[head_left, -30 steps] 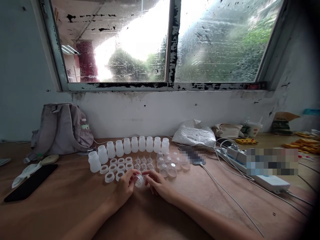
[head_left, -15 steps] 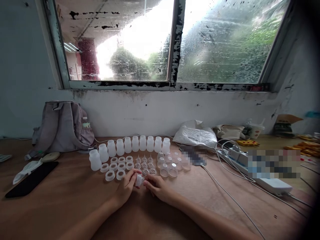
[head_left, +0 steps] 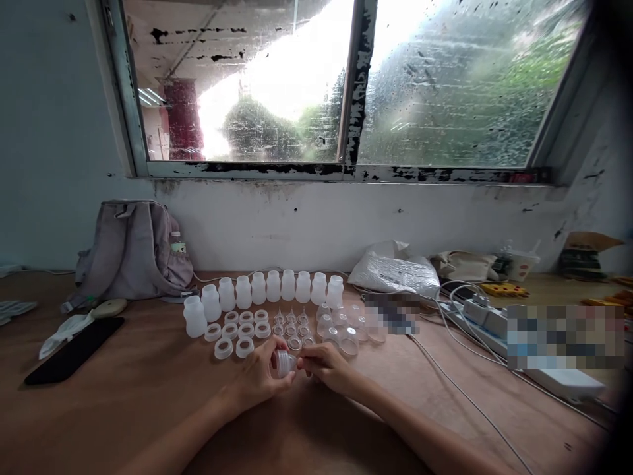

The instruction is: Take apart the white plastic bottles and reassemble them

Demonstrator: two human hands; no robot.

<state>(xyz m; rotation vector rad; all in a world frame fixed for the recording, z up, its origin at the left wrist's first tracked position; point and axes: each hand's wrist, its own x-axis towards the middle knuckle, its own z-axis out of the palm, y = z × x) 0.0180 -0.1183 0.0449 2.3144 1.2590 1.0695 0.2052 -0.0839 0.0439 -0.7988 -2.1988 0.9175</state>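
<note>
My left hand is wrapped round a translucent bottle collar ring, held tilted on its side just above the table. A clear nipple sticks out of the ring towards the right. The fingers of my right hand pinch the nipple's tip, which they mostly hide. Just beyond my hands lie several loose collar rings, several clear nipples standing tip up, and several clear dome caps. Behind them, frosted bottles stand upright in a curved row.
A grey backpack leans by the wall on the left, with a black flat case nearer. At the back right lies a silver plastic bag. A white power strip and a cable run along the right.
My left hand has turned the ring and shifted its grip, with the thumb now below it. My right fingers have closed on the nipple's tip. The view has swung slightly left.
</note>
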